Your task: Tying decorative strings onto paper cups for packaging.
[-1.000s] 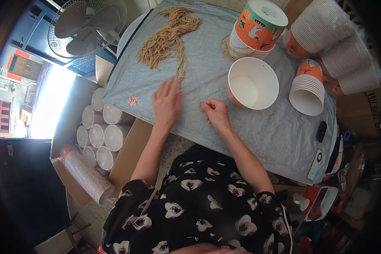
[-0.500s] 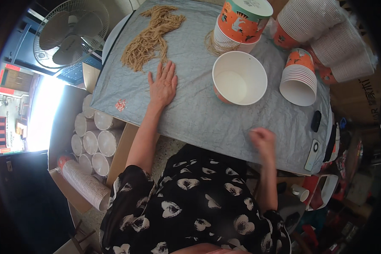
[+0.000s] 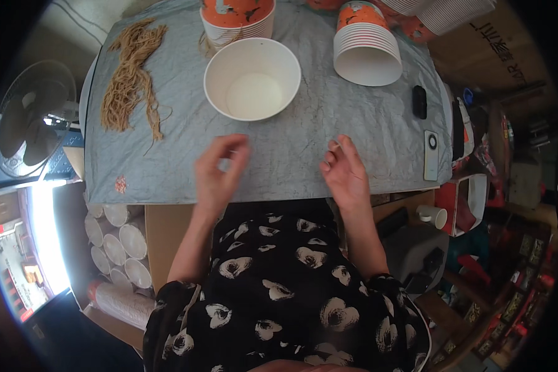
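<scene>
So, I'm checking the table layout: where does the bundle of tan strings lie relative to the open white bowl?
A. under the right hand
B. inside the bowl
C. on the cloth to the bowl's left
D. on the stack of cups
C: the bundle of tan strings lies on the grey cloth, left of the open white bowl, which holds nothing.

We see a bundle of tan strings [image 3: 129, 77] lying at the far left of the grey-clothed worktop [image 3: 291, 161]. A stack of white paper cups [image 3: 366, 46] lies at the far right, a small black device [image 3: 420, 101] beside it, and a white phone [image 3: 431, 155] near the edge. A fan [image 3: 28, 127] stands at left, above rolls of cups [image 3: 115, 239].
</scene>
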The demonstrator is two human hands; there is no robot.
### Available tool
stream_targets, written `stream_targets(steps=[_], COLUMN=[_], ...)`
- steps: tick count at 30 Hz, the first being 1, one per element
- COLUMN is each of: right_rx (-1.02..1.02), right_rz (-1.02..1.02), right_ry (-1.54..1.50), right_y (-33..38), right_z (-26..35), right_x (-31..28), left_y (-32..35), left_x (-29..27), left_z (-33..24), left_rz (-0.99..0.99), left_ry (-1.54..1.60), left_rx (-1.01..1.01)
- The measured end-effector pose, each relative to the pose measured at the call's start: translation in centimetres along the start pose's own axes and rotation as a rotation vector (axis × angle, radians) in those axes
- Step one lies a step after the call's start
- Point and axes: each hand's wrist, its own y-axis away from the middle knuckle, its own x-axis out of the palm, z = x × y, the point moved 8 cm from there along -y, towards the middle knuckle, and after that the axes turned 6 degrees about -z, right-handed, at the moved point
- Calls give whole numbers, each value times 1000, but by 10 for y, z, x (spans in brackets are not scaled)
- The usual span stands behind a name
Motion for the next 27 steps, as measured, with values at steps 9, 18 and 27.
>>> stream_targets(steps=[9, 18, 27], right_rx=[-193, -366, 22], right_rz=[74, 34, 230], right_ry=[208, 539, 883], right_y=[19, 18, 12], right_z=[-28, -21, -23], right_x=[50, 31, 54], left_y=[17, 18, 15], left_x=[76, 63, 56], left_z=[-29, -19, -16], left_rz=[214, 155, 209], left_ry=[374, 358, 332], left_rx=[-238, -256, -278])
